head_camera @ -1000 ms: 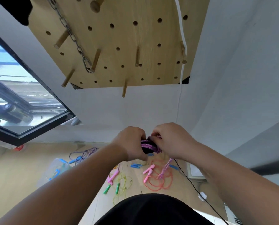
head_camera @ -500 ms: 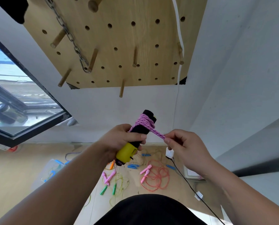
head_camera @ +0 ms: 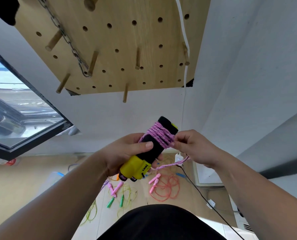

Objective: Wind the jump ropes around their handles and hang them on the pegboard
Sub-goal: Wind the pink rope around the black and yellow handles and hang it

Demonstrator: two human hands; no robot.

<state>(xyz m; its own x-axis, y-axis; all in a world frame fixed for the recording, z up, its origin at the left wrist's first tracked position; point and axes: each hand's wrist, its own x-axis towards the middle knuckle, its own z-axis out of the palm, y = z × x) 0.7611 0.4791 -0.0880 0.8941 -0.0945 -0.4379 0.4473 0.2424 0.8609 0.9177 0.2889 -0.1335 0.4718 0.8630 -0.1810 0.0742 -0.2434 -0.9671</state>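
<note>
Left hand (head_camera: 125,153): fingers wrapped around black-and-yellow jump-rope handles (head_camera: 150,149), held below wooden pegboard (head_camera: 120,40).
Right hand (head_camera: 194,148): fingers pinch pink braided rope (head_camera: 161,135) coiled around handles.

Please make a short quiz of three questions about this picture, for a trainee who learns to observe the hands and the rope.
1. True or false: the left hand holds the black and yellow handles.
2. What colour is the rope wound around the handles?
3. What is the right hand doing? A) pinching the rope B) touching the pegboard C) hanging free

Key: 1 true; 2 pink; 3 A
</note>
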